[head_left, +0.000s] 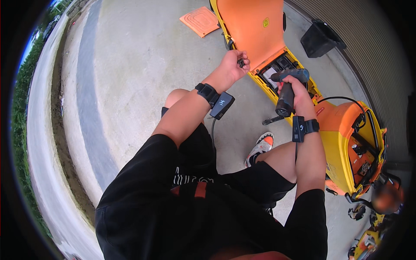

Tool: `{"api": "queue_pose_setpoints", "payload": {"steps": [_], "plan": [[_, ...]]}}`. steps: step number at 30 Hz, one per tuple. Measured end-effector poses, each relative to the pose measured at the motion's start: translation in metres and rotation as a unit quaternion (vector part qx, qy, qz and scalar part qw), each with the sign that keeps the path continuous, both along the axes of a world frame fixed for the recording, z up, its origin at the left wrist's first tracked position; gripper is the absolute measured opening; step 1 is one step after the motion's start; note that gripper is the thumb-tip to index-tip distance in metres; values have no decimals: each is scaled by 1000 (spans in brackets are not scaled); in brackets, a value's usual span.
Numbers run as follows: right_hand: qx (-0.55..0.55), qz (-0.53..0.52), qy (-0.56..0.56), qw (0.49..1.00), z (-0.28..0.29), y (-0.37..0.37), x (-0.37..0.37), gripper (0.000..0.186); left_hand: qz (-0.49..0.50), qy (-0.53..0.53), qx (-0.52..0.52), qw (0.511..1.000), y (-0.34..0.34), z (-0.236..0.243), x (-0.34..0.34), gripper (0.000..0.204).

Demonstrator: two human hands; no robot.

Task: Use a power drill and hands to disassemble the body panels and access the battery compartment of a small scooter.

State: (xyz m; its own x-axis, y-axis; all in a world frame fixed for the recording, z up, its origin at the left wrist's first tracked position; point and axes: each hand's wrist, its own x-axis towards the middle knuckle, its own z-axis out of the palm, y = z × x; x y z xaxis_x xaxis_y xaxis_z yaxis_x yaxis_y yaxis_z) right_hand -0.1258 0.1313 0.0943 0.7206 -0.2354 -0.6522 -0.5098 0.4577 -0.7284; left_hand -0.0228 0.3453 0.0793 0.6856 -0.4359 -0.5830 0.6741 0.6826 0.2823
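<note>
My left hand (233, 66) is closed around small dark metal pieces (241, 63), too small to name exactly, just beside an orange and yellow scooter (249, 30). My right hand (297, 91) grips a dark cordless drill (284, 102) over the scooter's open rectangular compartment (274, 71), which shows white and black parts inside and is partly hidden by the drill. A broad orange panel rises behind the compartment. Each wrist wears a black strapped device with a cable.
A loose orange panel (199, 21) lies on the concrete. A black bin (318, 39) stands by the corrugated wall (368, 47). The scooter's yellow body (342, 160) is at my right, with more yellow machines (368, 242) beyond. A drainage channel and road run along the left.
</note>
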Motion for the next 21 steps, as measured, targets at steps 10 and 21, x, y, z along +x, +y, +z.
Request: {"api": "queue_pose_setpoints", "payload": {"steps": [10,21], "plan": [[-101,54,74,991,-9,17,17,11,-57,-39,-6,998,-7,10,18,10],[-127,35,100,986,-37,9,26,10,-54,-27,-2,998,-27,0,29,14]]}}
